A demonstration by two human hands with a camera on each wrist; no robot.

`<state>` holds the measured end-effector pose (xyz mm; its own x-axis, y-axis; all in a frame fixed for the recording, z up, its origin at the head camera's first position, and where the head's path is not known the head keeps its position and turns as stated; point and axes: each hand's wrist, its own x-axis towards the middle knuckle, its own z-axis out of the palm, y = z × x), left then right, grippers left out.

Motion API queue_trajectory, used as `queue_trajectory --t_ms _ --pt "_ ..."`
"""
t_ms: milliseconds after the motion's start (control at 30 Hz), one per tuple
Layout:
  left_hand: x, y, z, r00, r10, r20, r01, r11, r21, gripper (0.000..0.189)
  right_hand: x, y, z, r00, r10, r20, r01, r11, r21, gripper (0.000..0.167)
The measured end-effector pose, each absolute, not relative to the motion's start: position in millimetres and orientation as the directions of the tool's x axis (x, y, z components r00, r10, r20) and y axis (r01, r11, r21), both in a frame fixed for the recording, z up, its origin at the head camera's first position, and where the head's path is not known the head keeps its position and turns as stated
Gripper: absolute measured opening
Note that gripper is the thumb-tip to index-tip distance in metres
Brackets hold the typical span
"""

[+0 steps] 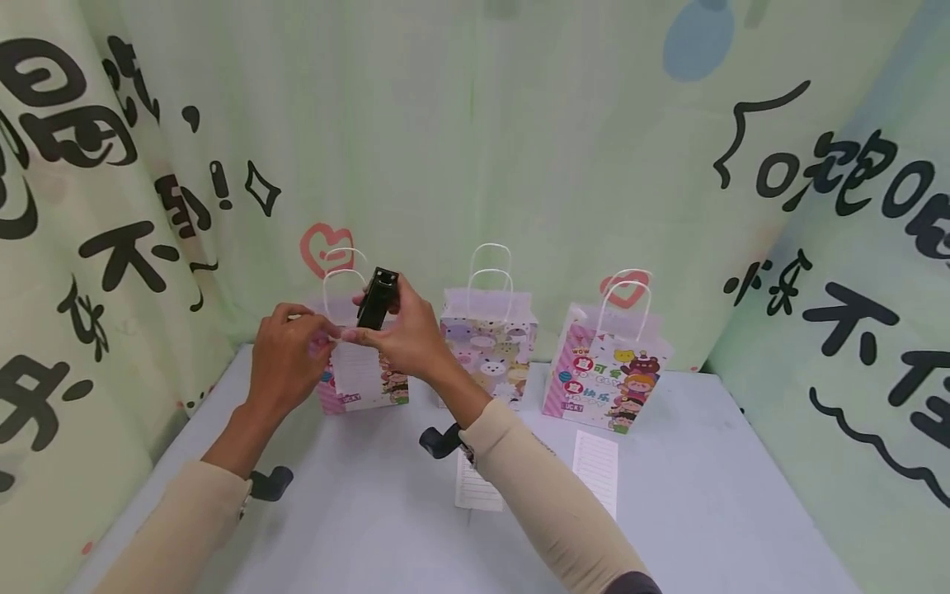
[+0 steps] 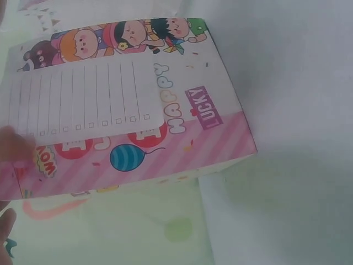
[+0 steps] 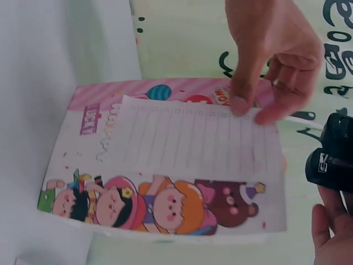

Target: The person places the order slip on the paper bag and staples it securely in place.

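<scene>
A lined paper sheet with small checkboxes lies against the front of the left paper gift bag, which has cartoon figures and pink stripes. At the sheet's upper end, my left hand pinches its edge between thumb and fingers; the right wrist view shows this left hand most plainly. A black stapler is in the grip of my right hand, above the bag's top edge and close to the left fingertips. In the left wrist view, the sheet covers part of the bag's print.
Two more gift bags with white handles stand to the right: a middle animal-print bag and a right bag. Two lined sheets lie on the white table, one partly behind my right forearm, another beyond it. Printed curtains surround the table.
</scene>
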<state>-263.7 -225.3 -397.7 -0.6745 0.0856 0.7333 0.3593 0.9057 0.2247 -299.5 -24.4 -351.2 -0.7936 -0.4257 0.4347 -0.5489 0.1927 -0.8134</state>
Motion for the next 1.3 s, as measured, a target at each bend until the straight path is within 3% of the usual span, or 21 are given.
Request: queue_trajectory --t_ms 300,633,933,1300 --pt "-262.9 -223.6 -397.7 -0.666 0.073 0.742 0.366 0.899 0.240 0.019 -289.2 8.7 -349.7 -0.801 -0.383 0.460 -0.573 0.270 -0.774 0.062" --pt "-261.4 -223.9 -399.4 -0.673 0.053 0.738 0.363 0.893 0.267 0.017 -275.5 39.0 -367.3 -0.799 -0.376 0.470 -0.593 0.360 -0.720 0.077" --pt "-261.2 -224.0 -400.7 -0.674 0.044 0.737 0.359 0.892 0.275 0.019 -261.7 65.7 -382.1 -0.834 -0.341 0.433 -0.549 0.448 -0.706 0.095" --pt "-262.1 -219.8 -398.3 -0.659 0.056 0.750 0.374 0.890 0.262 0.021 -244.7 104.3 -398.8 -0.854 -0.300 0.425 -0.520 0.512 -0.684 0.094"
